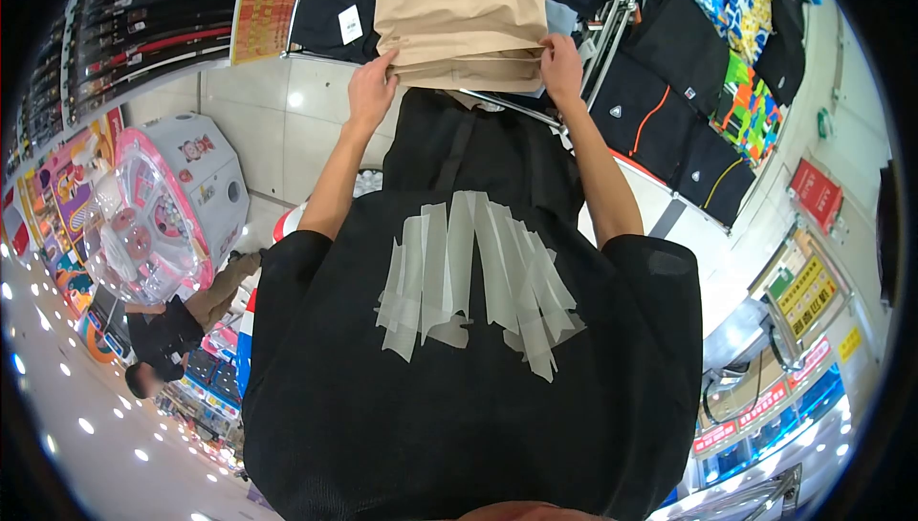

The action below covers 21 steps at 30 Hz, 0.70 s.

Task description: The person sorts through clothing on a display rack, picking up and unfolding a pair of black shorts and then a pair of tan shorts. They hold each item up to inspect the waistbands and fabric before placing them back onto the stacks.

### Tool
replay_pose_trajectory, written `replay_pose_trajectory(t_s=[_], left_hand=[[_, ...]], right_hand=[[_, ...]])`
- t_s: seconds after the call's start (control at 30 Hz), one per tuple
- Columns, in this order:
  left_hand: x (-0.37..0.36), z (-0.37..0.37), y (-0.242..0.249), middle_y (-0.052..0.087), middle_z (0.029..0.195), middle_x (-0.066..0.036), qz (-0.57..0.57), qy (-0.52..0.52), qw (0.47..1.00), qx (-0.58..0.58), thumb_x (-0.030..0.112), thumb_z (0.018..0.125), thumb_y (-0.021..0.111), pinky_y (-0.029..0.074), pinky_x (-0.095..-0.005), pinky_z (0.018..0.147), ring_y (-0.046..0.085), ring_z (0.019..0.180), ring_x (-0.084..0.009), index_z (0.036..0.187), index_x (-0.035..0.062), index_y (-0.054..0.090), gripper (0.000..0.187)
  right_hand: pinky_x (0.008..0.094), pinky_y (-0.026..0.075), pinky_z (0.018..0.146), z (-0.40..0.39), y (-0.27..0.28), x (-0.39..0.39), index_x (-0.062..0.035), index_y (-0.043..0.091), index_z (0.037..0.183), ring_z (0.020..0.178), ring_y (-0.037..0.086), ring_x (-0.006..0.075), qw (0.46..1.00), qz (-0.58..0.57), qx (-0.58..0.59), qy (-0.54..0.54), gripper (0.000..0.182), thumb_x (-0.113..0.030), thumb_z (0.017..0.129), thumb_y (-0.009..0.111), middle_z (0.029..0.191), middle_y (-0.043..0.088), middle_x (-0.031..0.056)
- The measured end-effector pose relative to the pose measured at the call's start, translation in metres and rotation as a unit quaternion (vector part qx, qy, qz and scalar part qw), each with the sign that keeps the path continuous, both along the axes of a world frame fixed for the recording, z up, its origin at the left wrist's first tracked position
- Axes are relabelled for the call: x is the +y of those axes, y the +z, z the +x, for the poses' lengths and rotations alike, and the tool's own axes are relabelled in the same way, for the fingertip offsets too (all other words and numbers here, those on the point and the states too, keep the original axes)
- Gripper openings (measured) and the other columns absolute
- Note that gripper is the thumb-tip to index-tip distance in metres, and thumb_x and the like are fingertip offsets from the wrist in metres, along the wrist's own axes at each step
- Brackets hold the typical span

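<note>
A stack of folded khaki trousers (464, 5) lies at the top centre of the head view, on a display with metal rails. My left hand (372, 87) is at the stack's near left corner, fingers closed on its edge. At the near right corner, my right hand (560, 67) has its fingers pressed on the khaki edge. Several folded layers show between the two hands. Dark folded clothing with a white tag (351, 25) lies to the left of the stack.
Dark shorts (645, 105) and colourful patterned garments (749, 105) lie on the right. A metal rail (512, 107) runs below the stack. On the left are a pink-and-white machine (177, 206), a clothes rack (143, 29) and another person (172, 335).
</note>
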<state>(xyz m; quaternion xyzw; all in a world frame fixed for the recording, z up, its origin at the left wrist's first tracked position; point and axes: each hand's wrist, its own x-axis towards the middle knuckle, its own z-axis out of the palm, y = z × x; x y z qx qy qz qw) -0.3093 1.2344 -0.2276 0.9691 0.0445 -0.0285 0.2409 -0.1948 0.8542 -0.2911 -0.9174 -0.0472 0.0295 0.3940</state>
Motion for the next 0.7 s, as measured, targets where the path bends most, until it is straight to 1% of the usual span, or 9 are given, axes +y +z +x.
replay_pose_trajectory(t_s=[0.07,0.17,0.27,0.37,0.5,0.6,0.7], left_hand=[[0.000,0.001,0.001,0.079,0.121,-0.017,0.015,0.003,0.999,0.031,0.005,0.087,0.079,0.057,-0.0494,0.096,0.072,0.111,-0.0399,0.143,0.0136,0.070,0.058],[0.000,0.004,-0.002,0.078,0.119,-0.016,0.020,-0.002,0.999,0.037,0.007,0.089,0.077,0.057,-0.0493,0.095,0.072,0.111,-0.0392,0.142,0.0118,0.071,0.053],[-0.001,0.007,-0.006,0.077,0.118,-0.016,0.068,-0.017,0.997,0.034,0.007,0.091,0.075,0.057,-0.0500,0.095,0.071,0.111,-0.0380,0.137,0.0095,0.072,0.046],[-0.001,0.010,-0.016,0.075,0.119,-0.015,0.061,-0.022,0.998,0.028,0.007,0.092,0.073,0.057,-0.0507,0.095,0.071,0.112,-0.0379,0.133,0.0075,0.073,0.041],[0.000,0.013,-0.025,0.072,0.116,-0.015,0.065,-0.025,0.997,0.013,0.007,0.091,0.072,0.056,-0.0516,0.093,0.071,0.109,-0.0391,0.129,0.0064,0.073,0.038],[0.002,0.016,-0.025,0.070,0.116,-0.015,0.064,-0.032,0.997,0.015,0.007,0.091,0.073,0.056,-0.0517,0.093,0.070,0.107,-0.0396,0.127,0.0059,0.074,0.036],[0.004,0.019,-0.024,0.070,0.116,-0.014,0.072,-0.038,0.997,0.013,0.008,0.092,0.074,0.056,-0.0516,0.093,0.070,0.108,-0.0389,0.126,0.0059,0.075,0.034]], right_hand=[[0.0534,0.056,0.084,0.002,-0.003,0.002,-0.0097,0.071,0.110,0.100,0.069,0.0436,1.000,0.001,-0.007,-0.008,0.013,-0.007,0.101,0.062,0.109,0.065,0.0183],[0.0532,0.056,0.084,0.000,-0.001,0.007,-0.0083,0.070,0.110,0.101,0.069,0.0436,1.000,0.005,-0.015,-0.016,0.013,-0.005,0.101,0.062,0.111,0.063,0.0189],[0.0522,0.057,0.084,-0.008,-0.007,0.007,-0.0071,0.069,0.110,0.101,0.069,0.0433,0.999,0.010,-0.039,-0.010,0.013,-0.004,0.100,0.062,0.114,0.061,0.0186],[0.0514,0.057,0.085,-0.016,-0.009,0.006,-0.0067,0.068,0.111,0.102,0.069,0.0425,0.998,0.023,-0.063,-0.013,0.013,-0.002,0.100,0.062,0.116,0.061,0.0179],[0.0507,0.058,0.084,-0.014,0.000,0.010,-0.0076,0.068,0.113,0.101,0.069,0.0407,0.994,0.028,-0.095,-0.036,0.014,-0.002,0.101,0.062,0.115,0.061,0.0172],[0.0503,0.057,0.086,-0.009,0.006,0.014,-0.0066,0.068,0.112,0.104,0.069,0.0407,0.998,0.010,-0.053,-0.032,0.014,-0.004,0.099,0.064,0.115,0.061,0.0179],[0.0501,0.056,0.092,-0.010,-0.011,0.001,-0.0076,0.069,0.115,0.110,0.067,0.0409,0.998,-0.032,-0.027,0.041,0.023,-0.005,0.093,0.069,0.115,0.062,0.0174]])
